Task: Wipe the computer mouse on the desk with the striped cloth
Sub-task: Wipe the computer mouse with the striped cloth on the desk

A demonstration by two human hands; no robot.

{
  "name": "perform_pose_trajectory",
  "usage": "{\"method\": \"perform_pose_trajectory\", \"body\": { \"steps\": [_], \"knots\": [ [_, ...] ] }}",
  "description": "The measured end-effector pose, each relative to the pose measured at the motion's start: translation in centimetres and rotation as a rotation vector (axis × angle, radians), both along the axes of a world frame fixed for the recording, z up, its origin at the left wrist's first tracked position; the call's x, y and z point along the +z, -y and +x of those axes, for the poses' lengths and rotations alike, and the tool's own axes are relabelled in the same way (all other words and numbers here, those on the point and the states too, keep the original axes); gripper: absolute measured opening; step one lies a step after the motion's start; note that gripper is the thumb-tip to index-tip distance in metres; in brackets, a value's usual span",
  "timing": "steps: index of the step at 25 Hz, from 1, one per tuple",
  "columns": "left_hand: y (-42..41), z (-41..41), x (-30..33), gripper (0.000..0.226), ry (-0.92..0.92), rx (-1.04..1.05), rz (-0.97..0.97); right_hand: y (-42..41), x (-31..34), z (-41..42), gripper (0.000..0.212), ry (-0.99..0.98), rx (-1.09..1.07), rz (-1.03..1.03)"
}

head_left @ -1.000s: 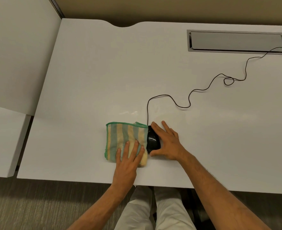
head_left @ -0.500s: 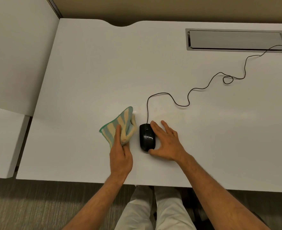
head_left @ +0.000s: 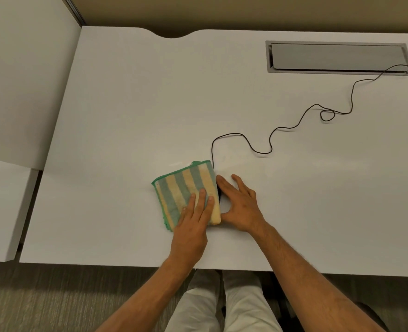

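The computer mouse [head_left: 219, 196] is almost wholly covered by the striped cloth [head_left: 186, 190], between the two hands. The left hand [head_left: 193, 226] is pressed flat on the cloth, fingers extended; the right hand [head_left: 240, 206] is spread beside it, touching the mouse's side.

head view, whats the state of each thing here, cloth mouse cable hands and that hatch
striped cloth: folded, pressed over the mouse
mouse: almost covered, a dark sliver shows
left hand: flat on the cloth
right hand: open, bracing the mouse's right side
cable: slack, looped, runs into the hatch
desk hatch: lid shut
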State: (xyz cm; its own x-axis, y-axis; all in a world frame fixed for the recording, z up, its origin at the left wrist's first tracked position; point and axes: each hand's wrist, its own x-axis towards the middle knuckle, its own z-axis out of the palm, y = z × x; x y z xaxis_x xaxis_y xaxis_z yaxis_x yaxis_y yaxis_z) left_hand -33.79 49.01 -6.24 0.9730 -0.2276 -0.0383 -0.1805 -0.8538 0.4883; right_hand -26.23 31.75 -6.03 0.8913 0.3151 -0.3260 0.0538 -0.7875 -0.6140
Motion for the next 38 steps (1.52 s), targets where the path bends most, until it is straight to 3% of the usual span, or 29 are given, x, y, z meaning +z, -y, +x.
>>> {"method": "perform_pose_trajectory", "body": {
  "steps": [4, 10, 12, 15, 17, 20, 23, 29, 31, 35, 38],
  "knots": [
    [-1.4, -1.3, -0.4, 0.095, 0.026, -0.102, 0.060, 0.0, 0.1, 0.1, 0.102, -0.001, -0.009, 0.011],
    [-8.4, 0.7, 0.9, 0.063, 0.114, -0.518, 0.192, 0.2, 0.0, 0.1, 0.114, -0.029, -0.025, 0.028],
    [-9.7, 2.1, 2.0, 0.061, 0.111, -0.350, 0.117, 0.2, 0.0, 0.0, 0.117, -0.046, -0.028, 0.025],
    [-9.1, 5.1, 3.4, 0.068, -0.046, 0.248, -0.137, 0.3, 0.1, 0.1, 0.117, -0.060, -0.034, 0.029],
    [-6.6, 7.2, 4.0, 0.069, -0.088, 0.392, -0.237, 0.3, 0.0, 0.0, 0.118, -0.058, -0.045, 0.037],
    [-1.8, 8.6, 4.3, 0.066, -0.140, 0.161, -0.222, 0.2, -0.2, 0.0, 0.117, -0.038, -0.057, 0.048],
    [0.1, 8.2, 3.1, 0.067, -0.230, -0.102, -0.003, 0.0, -0.5, 0.0, 0.114, -0.031, -0.084, 0.070],
    [-0.7, 8.9, 2.6, 0.077, -0.249, -0.155, 0.243, -0.3, -0.6, -0.1, 0.123, -0.067, -0.105, 0.028],
    [-0.7, 8.8, 2.5, 0.077, -0.245, -0.116, 0.215, -0.3, -0.4, 0.0, 0.124, -0.087, -0.118, 0.019],
    [-0.9, 7.0, 2.4, 0.070, -0.224, 0.076, -0.085, -0.4, -0.1, 0.0, 0.123, -0.073, -0.121, 0.049],
    [-1.4, 4.9, 2.4, 0.070, -0.159, 0.101, -0.198, -0.3, -0.3, -0.1, 0.120, -0.039, -0.124, 0.075]
  ]
}}
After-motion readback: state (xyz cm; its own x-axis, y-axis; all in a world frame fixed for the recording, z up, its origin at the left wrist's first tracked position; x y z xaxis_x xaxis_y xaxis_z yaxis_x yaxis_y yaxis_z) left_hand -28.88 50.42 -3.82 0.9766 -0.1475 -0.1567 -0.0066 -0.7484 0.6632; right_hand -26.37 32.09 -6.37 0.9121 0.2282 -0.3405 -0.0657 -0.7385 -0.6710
